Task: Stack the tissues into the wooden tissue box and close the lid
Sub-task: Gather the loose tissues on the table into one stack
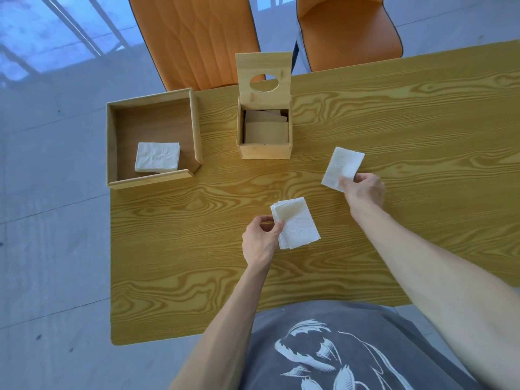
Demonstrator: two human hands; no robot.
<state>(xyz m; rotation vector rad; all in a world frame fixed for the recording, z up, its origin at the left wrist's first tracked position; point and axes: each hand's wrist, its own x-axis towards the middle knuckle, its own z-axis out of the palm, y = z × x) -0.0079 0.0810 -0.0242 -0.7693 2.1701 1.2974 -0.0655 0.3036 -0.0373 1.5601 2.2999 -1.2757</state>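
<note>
Both hands are over the wooden table (394,122). The left hand (260,240) pinches with thumb and fingers the left edge of a small pile of folded tissues (295,222), which lies near the middle of the table; whether the pile rests fully on the wood or is a little lifted, I cannot tell. The right hand (364,190) is closed on the near corner of a single folded tissue (342,167), to the right of the pile and well apart from it. At the far side stands the wooden tissue box (264,150), open, with its lid (263,74) raised upright behind it; the lid has an oval hole. Inside the box some folded tissues already lie, in shadow, so their number is hard to make out. To the left of the box is a wider wooden tray (112,147), at the left edge of the table, and in its near part sits a white stack of tissues (157,157). Two orange chairs (197,38) stand behind the table, cut off by the top of the view. The person's grey printed shirt (337,347) is cut off at the bottom.
</note>
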